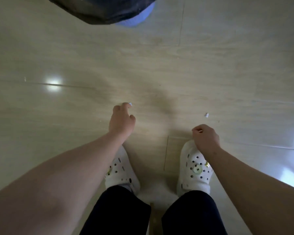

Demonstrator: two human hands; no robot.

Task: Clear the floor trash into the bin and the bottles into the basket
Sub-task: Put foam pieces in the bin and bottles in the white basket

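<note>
- The floor (pixel 227 68) is glossy beige tile with thin joints. A bright lamp reflection sits at the left middle of the frame, and a paler glare at the right edge.
- At the top centre stands a bin (pixel 137 17) with a blue rim and a dark bag lining it.
- At the bottom, white clogs (pixel 193 173) with small charms and dark trousers (pixel 190 214) show.
- The left hand (pixel 121 120) reaches forward just left of centre. Its fingers (pixel 125 106) are bent down, with a small white scrap (pixel 130 104) at their tips. Motion blur hides whether they pinch it or only touch it.
- The right hand (pixel 206 137) hangs right of centre above the right clog, fingers curled inward. I cannot tell whether they grasp anything.
- A second white scrap (pixel 206 115) lies on the tile just above the right hand, apart from it.
</note>
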